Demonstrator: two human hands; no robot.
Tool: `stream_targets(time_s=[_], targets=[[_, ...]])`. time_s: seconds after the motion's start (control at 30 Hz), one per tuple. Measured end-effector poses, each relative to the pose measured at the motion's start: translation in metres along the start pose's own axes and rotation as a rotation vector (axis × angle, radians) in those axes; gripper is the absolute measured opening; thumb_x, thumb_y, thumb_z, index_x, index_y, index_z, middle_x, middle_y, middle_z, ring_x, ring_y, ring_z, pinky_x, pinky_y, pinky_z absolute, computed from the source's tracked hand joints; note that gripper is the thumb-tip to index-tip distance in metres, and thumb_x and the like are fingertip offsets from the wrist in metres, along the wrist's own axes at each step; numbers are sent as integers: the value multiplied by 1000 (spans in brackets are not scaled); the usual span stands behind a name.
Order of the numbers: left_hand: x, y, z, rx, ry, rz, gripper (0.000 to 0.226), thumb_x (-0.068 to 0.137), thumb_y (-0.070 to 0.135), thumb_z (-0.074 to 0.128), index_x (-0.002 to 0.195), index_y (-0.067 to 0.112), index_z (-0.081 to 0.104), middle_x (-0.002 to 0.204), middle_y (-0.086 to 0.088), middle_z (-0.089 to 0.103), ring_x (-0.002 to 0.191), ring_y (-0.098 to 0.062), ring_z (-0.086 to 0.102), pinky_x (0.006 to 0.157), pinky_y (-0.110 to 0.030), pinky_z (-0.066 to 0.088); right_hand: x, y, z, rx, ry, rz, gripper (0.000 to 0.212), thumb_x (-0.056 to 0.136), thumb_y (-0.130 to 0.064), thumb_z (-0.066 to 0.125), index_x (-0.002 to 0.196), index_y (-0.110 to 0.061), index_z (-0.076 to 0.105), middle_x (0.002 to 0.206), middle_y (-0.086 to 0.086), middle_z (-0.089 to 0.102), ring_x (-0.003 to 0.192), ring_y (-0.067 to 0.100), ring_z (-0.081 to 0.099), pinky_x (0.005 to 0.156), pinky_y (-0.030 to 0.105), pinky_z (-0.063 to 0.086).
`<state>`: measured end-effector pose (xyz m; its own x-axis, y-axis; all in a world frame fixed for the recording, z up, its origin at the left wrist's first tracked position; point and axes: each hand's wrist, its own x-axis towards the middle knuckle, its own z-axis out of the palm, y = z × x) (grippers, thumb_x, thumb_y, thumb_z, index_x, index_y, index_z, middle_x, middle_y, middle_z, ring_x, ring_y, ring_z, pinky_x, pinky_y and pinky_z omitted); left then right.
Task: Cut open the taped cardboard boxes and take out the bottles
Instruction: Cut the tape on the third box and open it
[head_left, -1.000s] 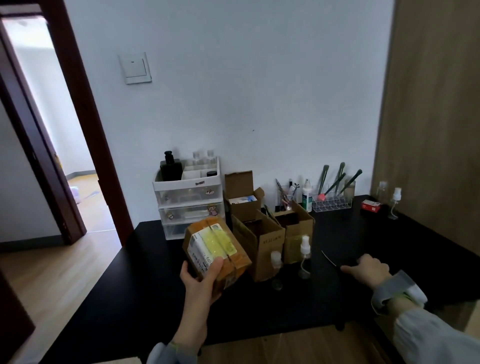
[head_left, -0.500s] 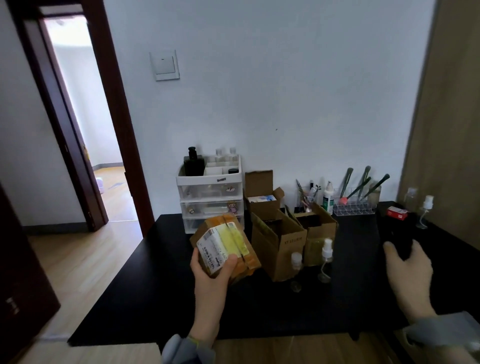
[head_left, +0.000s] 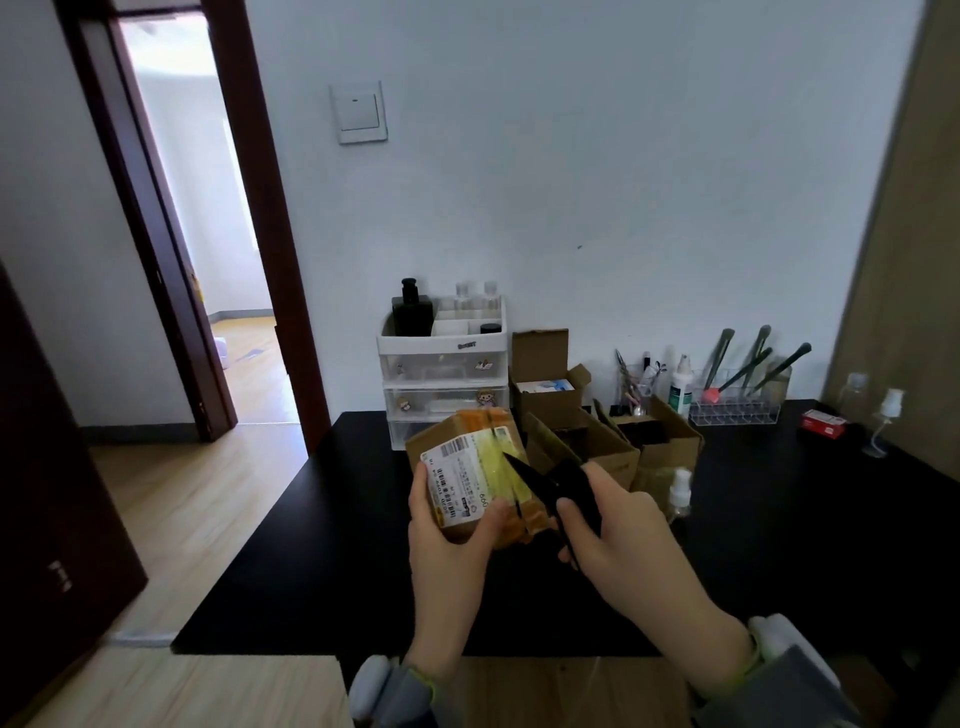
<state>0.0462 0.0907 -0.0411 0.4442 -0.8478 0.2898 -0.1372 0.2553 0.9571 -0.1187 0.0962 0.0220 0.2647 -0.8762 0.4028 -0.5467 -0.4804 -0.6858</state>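
Head: hands (head_left: 524, 540) gripping box (head_left: 467, 462) (knife (head_left: 550, 486) too)

Brown taped box (head_left: 470, 457) with white-and-yellow barcoded label, black cutter (head_left: 561, 488), black table (head_left: 311, 545), white drawer unit (head_left: 441, 384)

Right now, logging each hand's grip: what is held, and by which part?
Left hand holds the taped box by its near end; right hand holds a black cutter by its handle.
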Motion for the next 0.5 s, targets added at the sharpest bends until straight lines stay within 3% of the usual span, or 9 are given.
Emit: stream_targets(time_s=[0.17,0.33,0.5], targets=[[-6,-3,-2,87,28,31,95,58,65,68,137,60,17,116,27,40,111,-3,46,94,-35,48,4,-9,4,-98,-9,-38,11,96,-24,49,91,-14,49,70,8,67,62,22,67,61,46,56],[-7,-5,-7,109,47,31,92,61,68,65,138,60,15,131,12,45,122,-14,47,99,-45,47,3,-17,5,-155,-77,-96,10,97,-23,48,96,-14,48,72,7,67,62,23,67,60,45,56],[-4,-6,-10,116,60,25,88,70,61,67,141,56,16,133,12,43,123,-14,44,101,-45,45,-2,-17,6,-177,-83,-103,11,97,-24,47,100,-14,49,73,7,67,64,21,66,61,43,56]])
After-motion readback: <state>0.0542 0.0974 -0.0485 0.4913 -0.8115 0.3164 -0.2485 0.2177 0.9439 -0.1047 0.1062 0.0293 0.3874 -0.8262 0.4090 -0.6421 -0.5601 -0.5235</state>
